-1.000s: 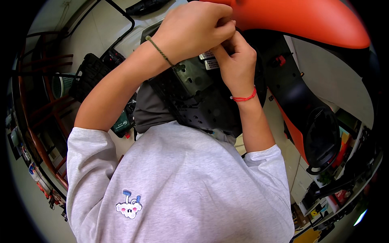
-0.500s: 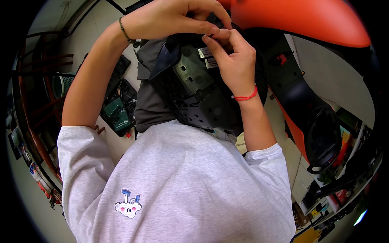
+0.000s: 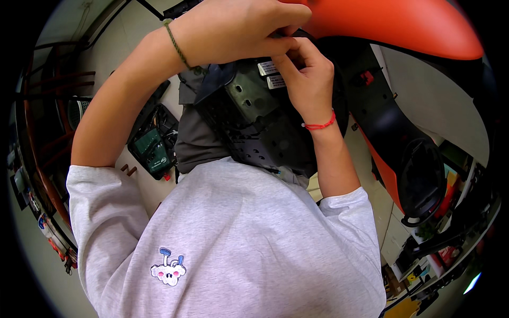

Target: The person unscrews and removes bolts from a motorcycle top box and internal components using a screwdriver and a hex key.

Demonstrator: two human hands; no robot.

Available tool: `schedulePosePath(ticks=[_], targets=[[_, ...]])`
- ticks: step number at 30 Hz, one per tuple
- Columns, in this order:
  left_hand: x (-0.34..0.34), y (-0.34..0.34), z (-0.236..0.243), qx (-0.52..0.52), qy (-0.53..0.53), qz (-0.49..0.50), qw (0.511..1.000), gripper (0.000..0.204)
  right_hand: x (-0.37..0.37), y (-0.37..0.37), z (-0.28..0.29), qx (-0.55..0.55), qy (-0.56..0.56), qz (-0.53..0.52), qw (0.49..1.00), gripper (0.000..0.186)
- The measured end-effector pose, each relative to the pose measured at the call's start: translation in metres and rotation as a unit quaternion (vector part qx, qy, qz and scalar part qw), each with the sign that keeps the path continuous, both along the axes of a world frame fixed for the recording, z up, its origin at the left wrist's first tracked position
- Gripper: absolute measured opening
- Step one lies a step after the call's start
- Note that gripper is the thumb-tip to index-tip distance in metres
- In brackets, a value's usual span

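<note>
A black plastic housing [image 3: 249, 114] with slots, small holes and two white labels [image 3: 274, 81] rests tilted on my lap. Over its far end my left hand [image 3: 238, 29], with a green cord at the wrist, is bent with fingers curled and thumb pressed toward the other hand. Just to its right, my right hand [image 3: 309, 74], wearing a red cord, has thumb and forefinger pinched together. The fingertips of both hands meet above the labels. Whatever sits between them is too small or too covered to make out.
A glossy orange panel [image 3: 392, 24] spans the far right, with a long black and orange body part [image 3: 397, 153] below it. On the floor at left lies a tool case [image 3: 154, 146] with a dark green piece. Wooden chair bars [image 3: 63, 79] stand farther left; cluttered shelves fill the right.
My left hand has come nearer and turned, its fingers curling in more and its forearm shifting left. My right hand stays almost in place, still pinched.
</note>
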State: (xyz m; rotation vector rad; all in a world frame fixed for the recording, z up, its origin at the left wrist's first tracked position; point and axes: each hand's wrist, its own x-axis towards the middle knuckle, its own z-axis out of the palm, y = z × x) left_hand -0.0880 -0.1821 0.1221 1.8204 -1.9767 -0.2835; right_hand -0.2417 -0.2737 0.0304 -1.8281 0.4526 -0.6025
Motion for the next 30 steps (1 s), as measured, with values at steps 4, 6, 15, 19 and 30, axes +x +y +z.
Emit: schedulePosePath(ticks=[4, 6, 15, 19, 30], targets=[[-0.012, 0.008, 0.006, 0.022, -0.11, 0.009, 0.994, 0.019, 0.0, 0.001, 0.0, -0.023, -0.014, 0.0, 1.0, 0.01], [-0.021, 0.004, 0.021, 0.122, -0.129, 0.04, 0.983, 0.016, 0.0, 0.0, -0.001, -0.043, -0.009, 0.0, 0.999, 0.01], [-0.008, 0.002, -0.017, -0.133, -0.391, -0.012, 0.911, 0.016, 0.001, 0.0, -0.005, -0.059, -0.024, -0.001, 0.998, 0.013], [0.014, 0.0, -0.026, -0.004, -0.281, -0.115, 0.953, 0.015, 0.0, 0.002, 0.003, -0.052, -0.013, 0.001, 0.999, 0.013], [0.027, 0.003, -0.037, 0.126, 0.361, -0.054, 0.922, 0.021, -0.001, 0.0, 0.004, -0.028, 0.005, 0.003, 1.0, 0.014]])
